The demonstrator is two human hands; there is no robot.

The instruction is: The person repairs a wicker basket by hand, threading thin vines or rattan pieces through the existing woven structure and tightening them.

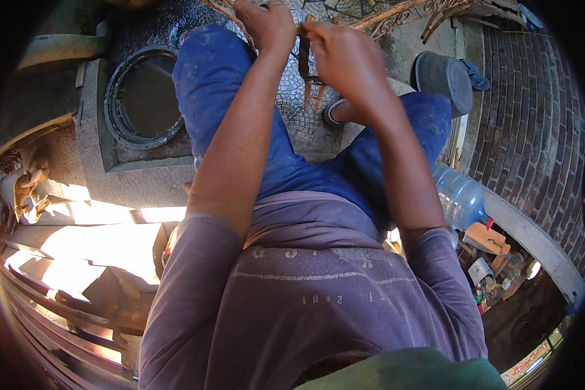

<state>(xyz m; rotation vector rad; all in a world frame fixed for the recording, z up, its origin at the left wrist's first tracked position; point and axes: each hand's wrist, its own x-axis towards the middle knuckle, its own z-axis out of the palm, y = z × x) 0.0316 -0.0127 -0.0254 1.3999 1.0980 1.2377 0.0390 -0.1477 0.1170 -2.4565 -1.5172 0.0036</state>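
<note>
At the top of the head view, my left hand (264, 26) is closed on a carved light-brown wooden piece (387, 13) with thin curly openwork, which reaches out of the picture. Just right of it, my right hand (344, 58) is closed with bent fingers at the same piece, its fingertips partly hidden. Below the hands hangs a dark brown strip (303, 57) with pale wooden prongs (315, 97) under it. Both forearms stretch over my blue-trousered knees, and a sandaled foot (337, 114) shows behind my right hand.
A round basin of murky water (114, 97) sits at left above sunlit boards (97, 237). At right are a grey bucket (445, 81), flip-flops (476, 76), a blue plastic water jug (461, 198), clutter (487, 240) and a brick surface (520, 130). Patterned paving (286, 110) lies between my knees.
</note>
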